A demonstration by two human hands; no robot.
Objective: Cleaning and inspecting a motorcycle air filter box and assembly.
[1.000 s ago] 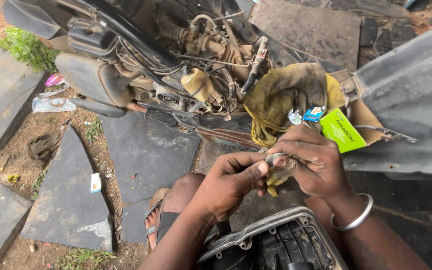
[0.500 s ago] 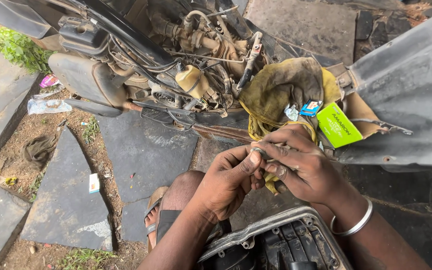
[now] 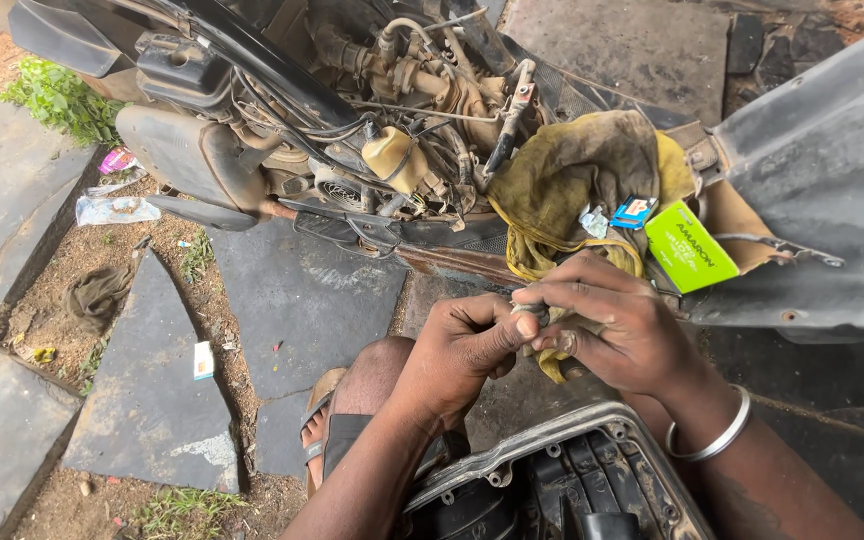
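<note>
Grey stone slabs (image 3: 142,410) fill the left, with bare dirt between them and a crumpled plastic wrapper (image 3: 117,209) lying near a green weed (image 3: 57,100). Past them the stripped scooter (image 3: 352,130) lies with its engine, hoses and a yellowish fluid bottle (image 3: 394,158) exposed — its front is cut off by the upper edge. My left hand (image 3: 457,350) is curled, thumb and forefinger pinching a small metal part (image 3: 530,314); my right hand (image 3: 612,325) closes over the same part from the other side, fingertips meeting the left's. What the part is I cannot make out — my fingers hide most of it. Behind my hands a dirty yellow rag (image 3: 577,180) drapes the frame, a green box (image 3: 690,247) beside it. A black engine cover (image 3: 552,490) sits at the bottom, partly out of view.
</note>
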